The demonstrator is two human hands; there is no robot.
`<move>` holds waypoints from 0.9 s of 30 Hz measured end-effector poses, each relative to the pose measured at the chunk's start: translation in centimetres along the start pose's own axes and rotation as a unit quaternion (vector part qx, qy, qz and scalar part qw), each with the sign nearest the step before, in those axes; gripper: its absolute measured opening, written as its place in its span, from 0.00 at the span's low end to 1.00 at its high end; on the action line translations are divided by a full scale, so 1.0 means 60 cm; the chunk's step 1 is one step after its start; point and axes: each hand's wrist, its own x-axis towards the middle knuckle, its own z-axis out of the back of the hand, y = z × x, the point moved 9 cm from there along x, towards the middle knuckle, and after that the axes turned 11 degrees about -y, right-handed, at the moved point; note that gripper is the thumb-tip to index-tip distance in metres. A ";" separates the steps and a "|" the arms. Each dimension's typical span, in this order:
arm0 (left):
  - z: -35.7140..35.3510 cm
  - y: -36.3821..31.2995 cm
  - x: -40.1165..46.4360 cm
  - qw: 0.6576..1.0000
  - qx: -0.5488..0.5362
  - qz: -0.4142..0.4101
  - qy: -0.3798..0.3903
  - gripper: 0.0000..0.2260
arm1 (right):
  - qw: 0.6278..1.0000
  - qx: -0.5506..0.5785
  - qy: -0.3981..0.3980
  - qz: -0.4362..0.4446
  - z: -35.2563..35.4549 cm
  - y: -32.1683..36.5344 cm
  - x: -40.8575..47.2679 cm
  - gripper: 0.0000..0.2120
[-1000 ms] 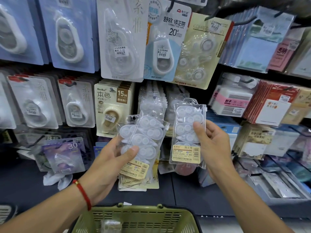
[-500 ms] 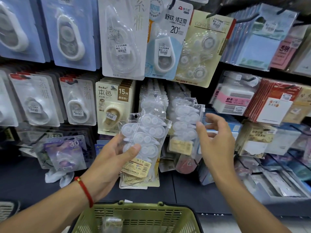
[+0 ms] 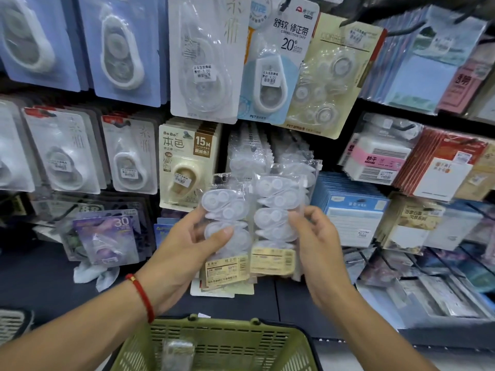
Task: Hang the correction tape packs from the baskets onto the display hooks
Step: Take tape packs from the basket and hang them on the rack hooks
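Left hand (image 3: 184,245) gripping a stack of clear correction tape packs (image 3: 227,223), thumb pressed across the front blister. Right hand (image 3: 316,242) pinching the edge of a second pack (image 3: 276,218) just beside the first, both held up before crowded display hooks of hanging packs (image 3: 249,148). Green basket (image 3: 214,344) below the wrists, one wrapped item inside. Red cord bracelet (image 3: 142,295) on the left wrist.

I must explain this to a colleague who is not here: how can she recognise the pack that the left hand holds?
Start at the green basket at the bottom edge. Just above it, the left hand, with a red string on its wrist, holds a clear pack of white correction tapes. Unlike the carded packs behind, it is a transparent bag with a yellowish label at its bottom.
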 end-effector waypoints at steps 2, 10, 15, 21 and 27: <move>0.005 -0.001 0.004 1.000 0.015 -0.001 -0.012 0.21 | 0.999 -0.002 -0.045 0.005 0.026 0.010 0.012 0.13; 0.008 0.001 0.005 0.999 0.031 0.005 -0.017 0.22 | 0.995 0.002 -0.099 0.025 0.084 0.034 0.053 0.10; 0.008 0.001 0.006 0.999 0.032 0.008 -0.015 0.22 | 0.994 0.003 -0.102 0.036 0.086 0.037 0.054 0.11; 0.014 0.002 0.004 0.999 0.035 0.014 -0.032 0.22 | 0.996 0.001 -0.086 0.037 0.087 0.035 0.060 0.11; 0.012 0.002 -0.001 0.998 0.037 0.020 -0.037 0.21 | 0.993 -0.035 -0.086 0.067 0.090 0.034 0.062 0.07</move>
